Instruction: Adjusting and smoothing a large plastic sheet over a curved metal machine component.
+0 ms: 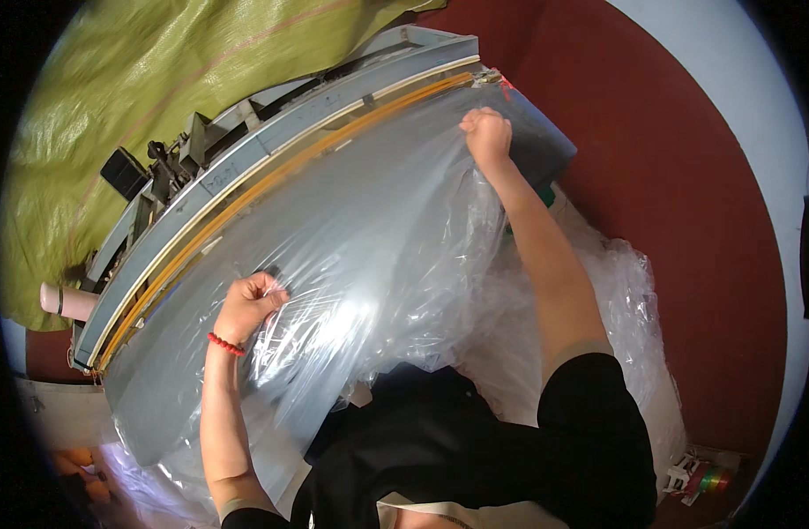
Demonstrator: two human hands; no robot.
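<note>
A sheet of clear plastic film (395, 238) stretches across the grey tabletop of a long machine, wrinkled and shiny near its front. My left hand (246, 304), with a red bead bracelet (225, 344) at the wrist, is closed on the film left of the middle. Farther off to the right, my right hand (488, 137) grips the film's edge in a fist near the table's far right corner. Between the two hands the film is drawn into taut folds. Its front part hangs down toward my body.
Along the table's far side runs a grey metal bar (272, 137) with an orange strip (281, 176) in front. A pink bottle (67, 301) stands at the left end. More crumpled film (629, 300) lies at right. Behind is a yellow-green woven sheet (193, 53); the floor (678, 176) is dark red.
</note>
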